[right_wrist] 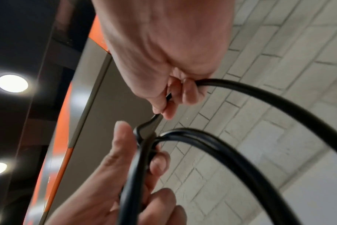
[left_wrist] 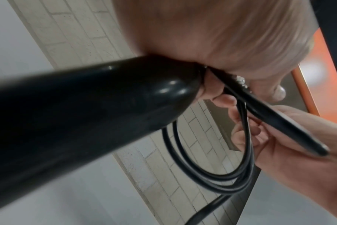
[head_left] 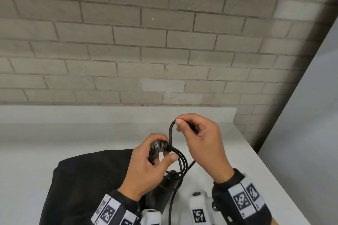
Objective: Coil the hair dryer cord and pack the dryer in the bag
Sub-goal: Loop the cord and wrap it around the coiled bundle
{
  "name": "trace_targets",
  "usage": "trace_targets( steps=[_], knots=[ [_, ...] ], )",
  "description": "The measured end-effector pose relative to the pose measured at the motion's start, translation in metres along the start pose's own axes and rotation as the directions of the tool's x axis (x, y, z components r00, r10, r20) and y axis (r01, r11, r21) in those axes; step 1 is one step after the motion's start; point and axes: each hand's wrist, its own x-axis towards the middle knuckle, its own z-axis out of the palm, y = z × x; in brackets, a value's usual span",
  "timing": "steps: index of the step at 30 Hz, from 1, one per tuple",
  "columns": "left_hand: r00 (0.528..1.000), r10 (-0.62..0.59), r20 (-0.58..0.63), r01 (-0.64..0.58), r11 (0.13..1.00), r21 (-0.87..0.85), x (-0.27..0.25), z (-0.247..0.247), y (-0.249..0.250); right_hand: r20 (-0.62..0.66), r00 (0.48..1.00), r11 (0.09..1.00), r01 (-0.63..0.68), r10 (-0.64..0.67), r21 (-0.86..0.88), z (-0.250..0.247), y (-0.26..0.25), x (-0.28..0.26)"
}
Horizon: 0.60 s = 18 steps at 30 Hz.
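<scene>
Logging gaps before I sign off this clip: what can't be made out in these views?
- Plug: in no view; the cord runs off the head view's bottom edge.
- Dryer: only a blurred black body fills the left wrist view; in the head view the left hand hides most of it.
- Bag: its opening cannot be seen; arms and the bottom edge cover it.
- Loop count: coils overlap under the left hand.
- Right hand: its pinch on the cord is blurred in the right wrist view.

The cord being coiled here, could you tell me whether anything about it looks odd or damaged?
Nothing stands out. The left hand holds neat loops of cord, and the right hand pinches the next stretch.
</scene>
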Motion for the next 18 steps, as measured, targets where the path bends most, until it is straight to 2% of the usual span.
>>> trace_targets(
  steps=[3,6,11,14,16,18],
  knots=[
    [1.0,0.016,-0.014,-0.015,1.0,0.023,0.0,-0.003,-0.002,-0.009,0.987,0.985,-0.157,0.158,0.07,0.009,0.013,-0.003],
    [0.999,0.033,-0.031,-0.032,0.999,0.017,-0.001,-0.003,-0.002,0.013,0.966,0.958,-0.256,0.257,0.131,0.017,0.02,-0.013],
    [0.998,0.038,-0.056,-0.038,0.999,-0.015,-0.003,-0.001,0.0,0.051,0.956,0.939,-0.293,0.289,0.182,0.023,0.023,-0.032],
    [0.995,0.033,-0.096,-0.035,0.999,-0.01,0.0,-0.001,0.0,0.205,0.942,0.919,-0.312,0.265,0.243,0.017,0.022,-0.046],
    [0.993,0.016,-0.119,-0.018,1.0,-0.021,0.002,-0.001,0.0,0.294,0.918,0.928,-0.326,0.266,0.179,0.016,0.023,-0.053],
    [0.991,-0.003,-0.135,0.0,1.0,-0.023,0.003,-0.002,-0.002,0.317,0.899,0.932,-0.348,0.302,0.1,0.017,0.026,-0.056]
  ],
)
